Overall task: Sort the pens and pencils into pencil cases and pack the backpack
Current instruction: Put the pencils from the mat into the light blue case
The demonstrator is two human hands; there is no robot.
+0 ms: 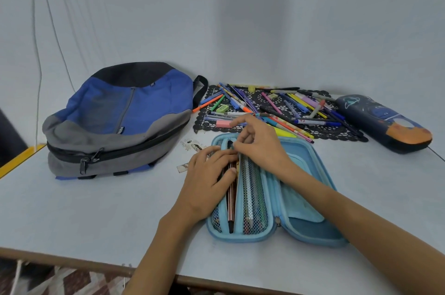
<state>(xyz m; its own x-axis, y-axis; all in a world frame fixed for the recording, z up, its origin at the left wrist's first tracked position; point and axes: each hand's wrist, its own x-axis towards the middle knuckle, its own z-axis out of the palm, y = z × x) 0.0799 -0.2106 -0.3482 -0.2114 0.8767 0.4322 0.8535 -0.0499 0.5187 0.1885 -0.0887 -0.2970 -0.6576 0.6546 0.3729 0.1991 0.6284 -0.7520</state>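
Pens and pencils lay mostly in loose pile on black lace mat, far side of table; several sat in open light-blue pencil case near front edge. Left hand pressed flat, fingers fairly straight, over those in case's left half. Right hand curled, thumb and fingertips pinched at top of dark pen, probably gripping it. Backpack lay left; dark pencil case closed, right.
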